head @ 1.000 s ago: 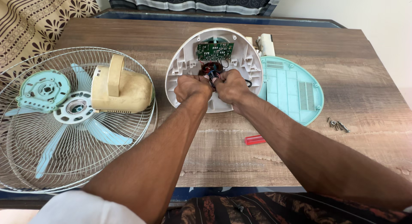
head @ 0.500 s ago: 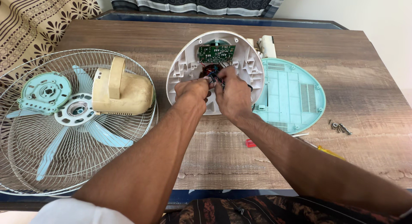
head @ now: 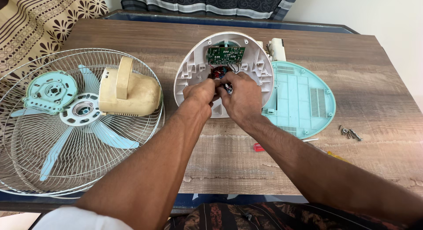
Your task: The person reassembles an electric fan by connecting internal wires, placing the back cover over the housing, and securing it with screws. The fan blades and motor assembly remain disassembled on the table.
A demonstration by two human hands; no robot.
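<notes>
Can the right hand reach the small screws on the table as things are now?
Probably yes: the screws lie on bare table beside the right hand, nothing between them, though its fingers are among the wires.

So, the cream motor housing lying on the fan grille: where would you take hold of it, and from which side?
Probably by the raised band-like handle arching over the cream motor housing, coming from above. The housing lies on its side on the wire fan grille, its body broad and rounded, while that loop stands proud with a gap for fingers. Both hands are busy elsewhere.
</notes>
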